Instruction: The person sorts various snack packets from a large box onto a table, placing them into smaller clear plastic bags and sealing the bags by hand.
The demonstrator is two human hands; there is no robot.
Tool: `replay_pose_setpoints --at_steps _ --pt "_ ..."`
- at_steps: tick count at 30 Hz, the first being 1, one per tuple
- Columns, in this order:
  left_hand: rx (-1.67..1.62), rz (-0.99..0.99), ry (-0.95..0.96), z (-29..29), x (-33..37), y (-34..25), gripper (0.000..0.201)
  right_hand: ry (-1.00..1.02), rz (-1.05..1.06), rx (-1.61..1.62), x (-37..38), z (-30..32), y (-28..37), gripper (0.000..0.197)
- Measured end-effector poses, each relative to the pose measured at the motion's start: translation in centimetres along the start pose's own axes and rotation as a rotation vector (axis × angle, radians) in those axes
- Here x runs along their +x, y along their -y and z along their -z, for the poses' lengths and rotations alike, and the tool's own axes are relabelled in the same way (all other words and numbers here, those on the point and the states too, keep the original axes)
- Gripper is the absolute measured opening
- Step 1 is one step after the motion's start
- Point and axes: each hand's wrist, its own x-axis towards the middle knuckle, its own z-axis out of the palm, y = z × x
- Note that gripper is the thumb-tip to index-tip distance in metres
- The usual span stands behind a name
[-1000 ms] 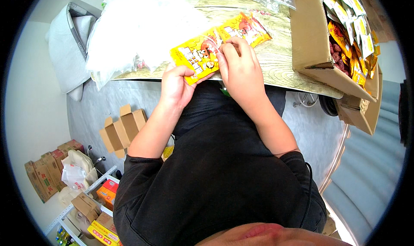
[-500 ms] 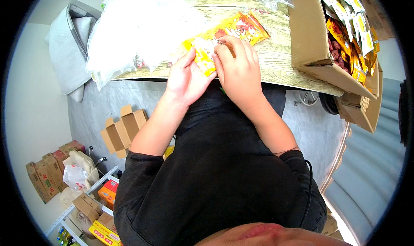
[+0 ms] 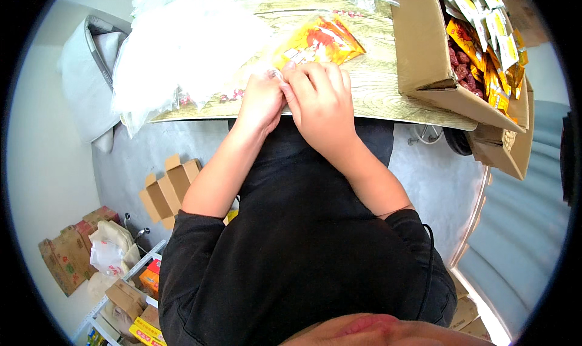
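An orange and yellow printed packet (image 3: 330, 42) lies on the wood-grain table in front of me, inside a clear plastic bag (image 3: 276, 74) whose near end reaches my hands. My left hand (image 3: 262, 99) is closed on that near end, thumb toward the packet. Pressed up against it, my right hand (image 3: 321, 96) pinches the same bit of plastic with thumb and fingers. The lower part of the bag is hidden behind my fingers.
A pile of clear plastic bags (image 3: 188, 49) covers the table's left side. At the right stands an open cardboard box (image 3: 424, 49) with red dates (image 3: 464, 70), orange packets (image 3: 498, 85) and white sachets (image 3: 503, 34). A grey fabric item (image 3: 85, 73) hangs beyond the left edge.
My left hand has turned from palm-up and open to closed on the bag's end. Both hands have drawn together at the near end, off the packet's middle. The view has shifted slightly.
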Motion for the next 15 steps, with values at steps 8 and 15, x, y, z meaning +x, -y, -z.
replay_pose_setpoints --at_steps 8,15 --pt "0.039 -0.067 0.088 0.0 -0.4 -1.3 0.018 0.011 -0.017 0.049 0.0 0.6 0.3 0.018" --pt "-0.289 0.059 0.062 0.4 -5.2 -2.2 0.033 -0.077 0.001 -0.009 -0.4 0.2 -0.6 0.012"
